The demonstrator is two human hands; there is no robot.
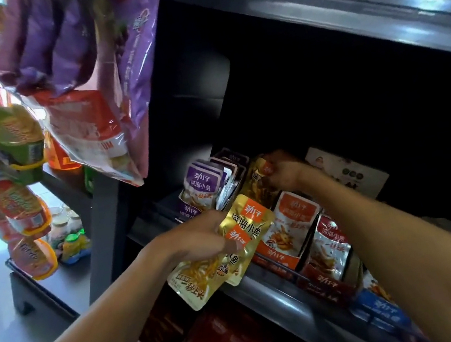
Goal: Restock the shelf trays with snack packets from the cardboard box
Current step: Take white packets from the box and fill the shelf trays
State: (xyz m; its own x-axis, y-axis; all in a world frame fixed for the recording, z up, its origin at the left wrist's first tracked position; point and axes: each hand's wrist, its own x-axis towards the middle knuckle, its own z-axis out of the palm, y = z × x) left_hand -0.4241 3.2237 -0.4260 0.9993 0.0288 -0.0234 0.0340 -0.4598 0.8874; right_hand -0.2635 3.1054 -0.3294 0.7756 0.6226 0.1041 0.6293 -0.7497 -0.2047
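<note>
On the middle shelf (314, 299), head view, items as found:
- Left hand (200, 239), centre of frame: fingers clamped round a fan of gold snack packets (226, 252), kept just off the shelf lip, probably as a ready supply for feeding
- Right hand (281, 172), at 1 o'clock from the left: fingers pinched on one gold packet (260, 178), standing it into the gold tray between the purple packets (201, 188) at 9 o'clock and the orange packets (290, 227) at 5 o'clock
- Red packets (330, 245) further toward 4 o'clock
- Cardboard box: not in view
- Room: dark open space above the trays; hanging bags (88, 74) crowd 11 o'clock; tray dividers sit close, so entry looks best from above
</note>
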